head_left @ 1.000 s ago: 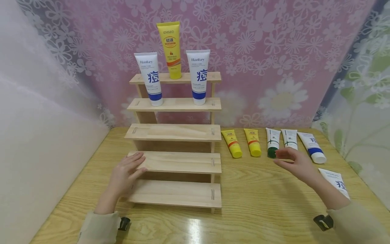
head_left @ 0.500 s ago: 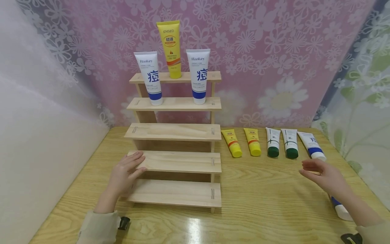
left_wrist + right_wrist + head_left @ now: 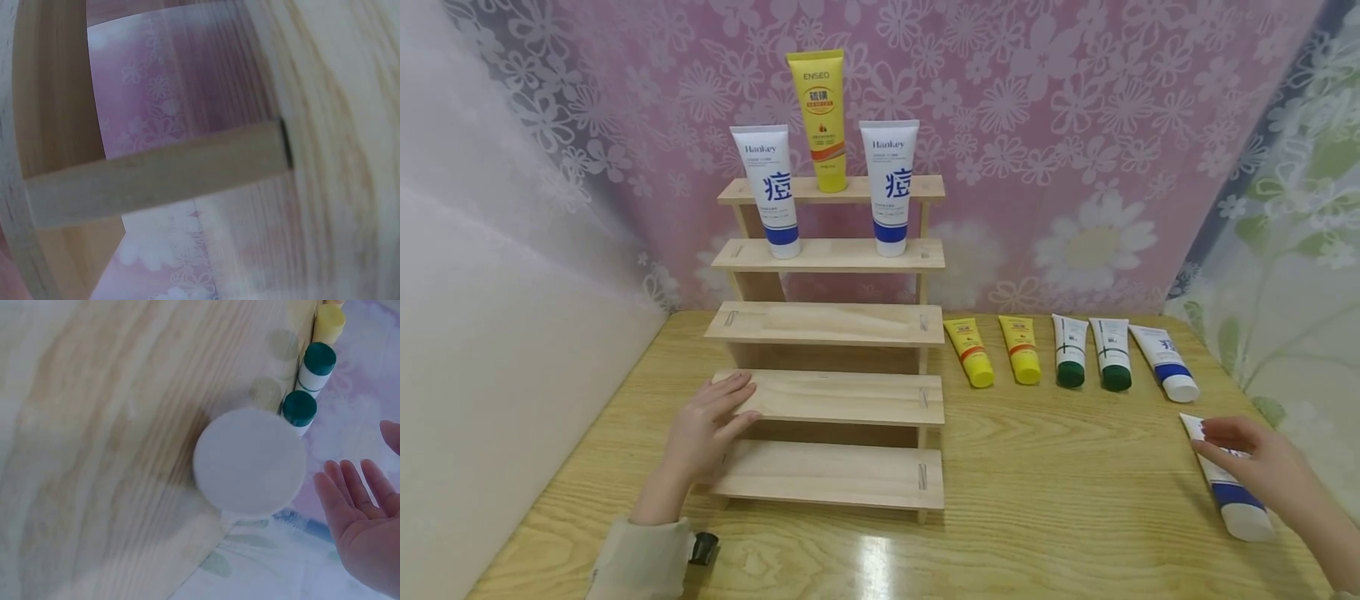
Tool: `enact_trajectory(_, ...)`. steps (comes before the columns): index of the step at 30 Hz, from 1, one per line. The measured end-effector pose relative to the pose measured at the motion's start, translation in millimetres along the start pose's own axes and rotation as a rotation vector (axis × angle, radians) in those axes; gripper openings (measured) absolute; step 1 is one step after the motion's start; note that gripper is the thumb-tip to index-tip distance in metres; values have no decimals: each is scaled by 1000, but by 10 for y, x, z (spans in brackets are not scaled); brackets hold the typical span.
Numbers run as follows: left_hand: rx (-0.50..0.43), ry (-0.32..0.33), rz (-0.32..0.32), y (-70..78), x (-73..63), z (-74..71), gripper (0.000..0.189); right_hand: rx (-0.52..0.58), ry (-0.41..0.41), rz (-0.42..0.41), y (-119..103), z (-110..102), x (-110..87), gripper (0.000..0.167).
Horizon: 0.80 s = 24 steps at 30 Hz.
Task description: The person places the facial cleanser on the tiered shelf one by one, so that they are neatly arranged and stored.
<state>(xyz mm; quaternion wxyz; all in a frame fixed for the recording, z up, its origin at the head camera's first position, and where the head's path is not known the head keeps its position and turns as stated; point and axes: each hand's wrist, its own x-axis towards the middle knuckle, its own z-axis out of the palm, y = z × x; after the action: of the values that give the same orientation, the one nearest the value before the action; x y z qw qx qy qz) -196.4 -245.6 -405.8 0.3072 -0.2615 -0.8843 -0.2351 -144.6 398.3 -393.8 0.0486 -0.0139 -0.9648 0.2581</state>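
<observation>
My left hand [image 3: 700, 429] rests on the left end of the second-lowest board of a stepped wooden display rack [image 3: 842, 396]. In the left wrist view only the rack's boards and an upright [image 3: 156, 178] show clearly. At the right, my right hand [image 3: 1270, 467] hovers over a white squeeze tube with a blue band [image 3: 1238, 495], thumb and fingers apart. The right wrist view shows that tube's white cap [image 3: 250, 464] close up, with the right hand [image 3: 369, 531] beside it and not gripping it. Part of the tube is hidden behind the fingers.
Two white-and-blue tubes [image 3: 891, 187] and a yellow tube [image 3: 820, 121] stand on the upper boards. Along the table's back lie yellow tubes [image 3: 1021, 350], green-capped tubes [image 3: 1070, 350] and another white-and-blue tube [image 3: 1165, 362]. A flowered cloth [image 3: 1037, 167] hangs behind.
My right hand has moved right and towards me, from near the green-capped tubes to over the nearest white-and-blue tube. The left hand has stayed on the rack.
</observation>
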Motion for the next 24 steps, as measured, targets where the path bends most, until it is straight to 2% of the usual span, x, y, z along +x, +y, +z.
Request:
enact_trajectory(2,-2,2,3,-3,0,-2,42,-8,-15,43,62,-6,-16,54)
enact_trajectory(6,3,-5,2,-2,0,-10,42,-24,5,92,205,5,-37,55)
enact_trajectory(12,-1,-18,-7,9,1,-25,42,-34,41,84,349,23,-74,51)
enact_trajectory(18,0,-7,0,12,-4,-24,42,-38,-9,89,357,19,-70,51)
enact_trajectory(24,4,-8,5,27,2,-28,42,-62,-32,130,391,18,-58,57)
